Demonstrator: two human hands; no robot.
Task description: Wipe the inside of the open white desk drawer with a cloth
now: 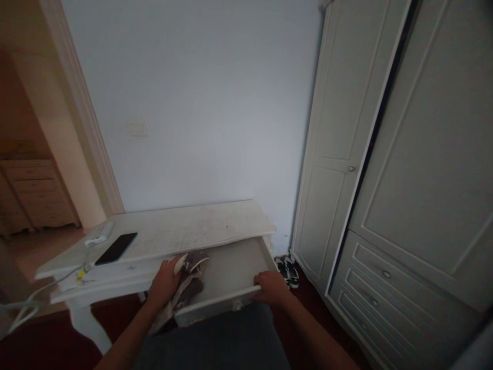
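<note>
Pale blue wall (200, 113), plain, at the back. White wardrobe (346, 92), right; knobbed doors and drawers, cut off by the upper and right edges. White table (185, 223) against the wall, top specked. Its drawer (234, 270), open, pale inside. Cloth (197, 259), brown and cream, bunched at the drawer's left end, trailing over its edge. Left hand (165, 285): fingers closed on the cloth, tips partly hidden in its folds. Right hand (272, 288): fingers hooked over the drawer's right front corner. Phone (116, 248), dark, flat on the table. White item (99, 234) beyond it: indistinct.
</note>
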